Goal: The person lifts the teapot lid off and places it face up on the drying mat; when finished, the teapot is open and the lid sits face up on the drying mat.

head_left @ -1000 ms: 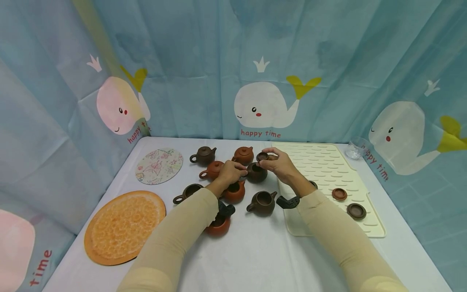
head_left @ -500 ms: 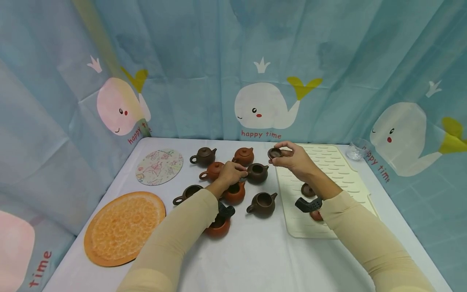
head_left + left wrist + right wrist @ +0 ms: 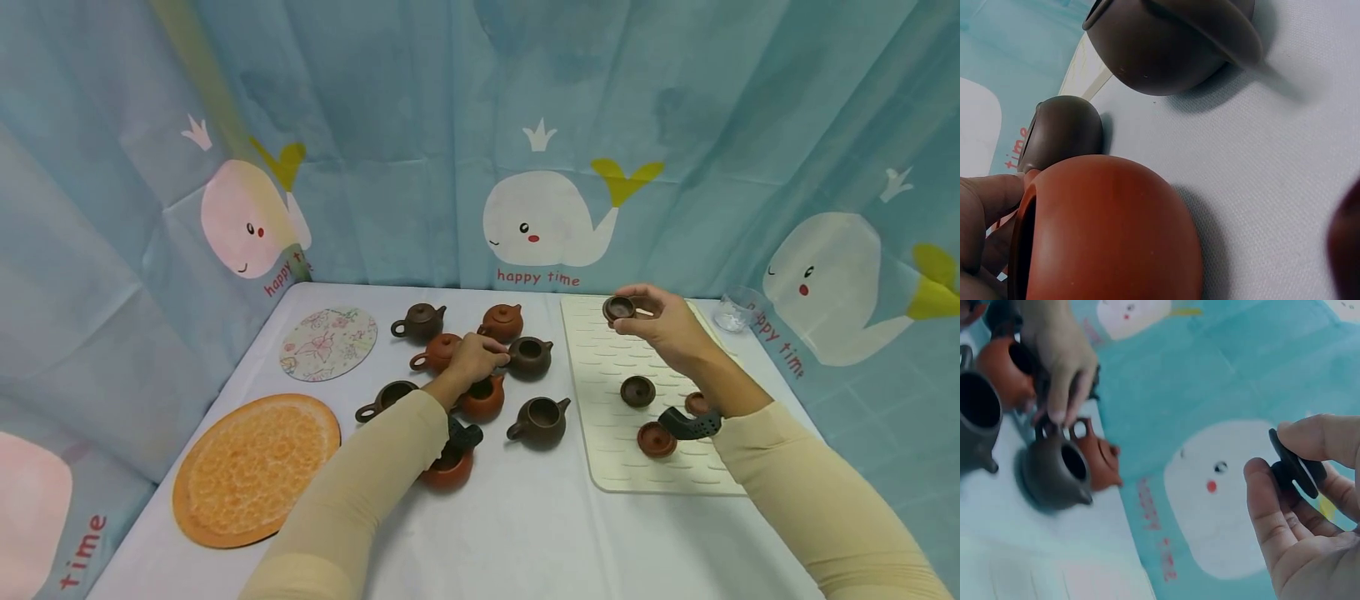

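My left hand pinches the handle of a dark brown teapot that stands on the table with its mouth uncovered. In the right wrist view the fingers of this hand meet at the handle of that teapot. Above the far part of a cream mat, my right hand holds a small dark teapot lid between thumb and fingers, its underside facing the head camera. The right wrist view has the lid edge-on. An orange-red uncovered teapot fills the front of the left wrist view.
Lidded teapots, one dark and two reddish, stand at the back. Uncovered ones, including a brown teapot, stand nearer. On the mat lie a dark lid and reddish lids. Two round mats lie left; a clear cup stands back right.
My right hand has carried the lid from above the dark teapot rightward to over the cream mat. The left hand stays at the teapot's handle.
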Demonstrator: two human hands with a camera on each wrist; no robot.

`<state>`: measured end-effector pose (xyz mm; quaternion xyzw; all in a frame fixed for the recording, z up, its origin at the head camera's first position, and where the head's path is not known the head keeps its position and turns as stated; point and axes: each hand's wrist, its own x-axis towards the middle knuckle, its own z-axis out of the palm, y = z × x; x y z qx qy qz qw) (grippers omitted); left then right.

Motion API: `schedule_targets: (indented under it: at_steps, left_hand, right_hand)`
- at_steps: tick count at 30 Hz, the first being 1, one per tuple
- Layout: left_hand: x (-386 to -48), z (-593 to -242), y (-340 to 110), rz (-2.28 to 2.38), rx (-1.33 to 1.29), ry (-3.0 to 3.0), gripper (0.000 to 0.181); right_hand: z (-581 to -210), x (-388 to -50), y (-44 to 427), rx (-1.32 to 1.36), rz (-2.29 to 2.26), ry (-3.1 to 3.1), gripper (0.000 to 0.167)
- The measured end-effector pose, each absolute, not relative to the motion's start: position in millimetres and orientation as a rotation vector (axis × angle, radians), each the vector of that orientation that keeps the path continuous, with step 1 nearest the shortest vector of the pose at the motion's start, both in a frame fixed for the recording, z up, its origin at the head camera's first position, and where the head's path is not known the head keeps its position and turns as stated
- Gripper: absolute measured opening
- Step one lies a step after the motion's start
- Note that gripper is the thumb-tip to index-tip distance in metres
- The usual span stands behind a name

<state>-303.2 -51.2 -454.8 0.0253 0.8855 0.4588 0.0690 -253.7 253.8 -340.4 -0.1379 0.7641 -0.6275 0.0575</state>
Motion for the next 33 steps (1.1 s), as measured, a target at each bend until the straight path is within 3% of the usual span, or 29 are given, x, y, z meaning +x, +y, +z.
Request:
schedule_targets:
  at_steps: [18, 33]
  left_hand:
    - [-302, -454, -50, 1.374, 0.044, 2.67, 0.007]
    - [-303, -457, -51, 1.383, 0.058, 2.681, 0.006]
  right_hand:
    - [-378, -251, 350, -0.309, -2.05, 2.307, 0.04]
    - [-403, -253, 386, -0.096, -2.089, 2.214, 0.036]
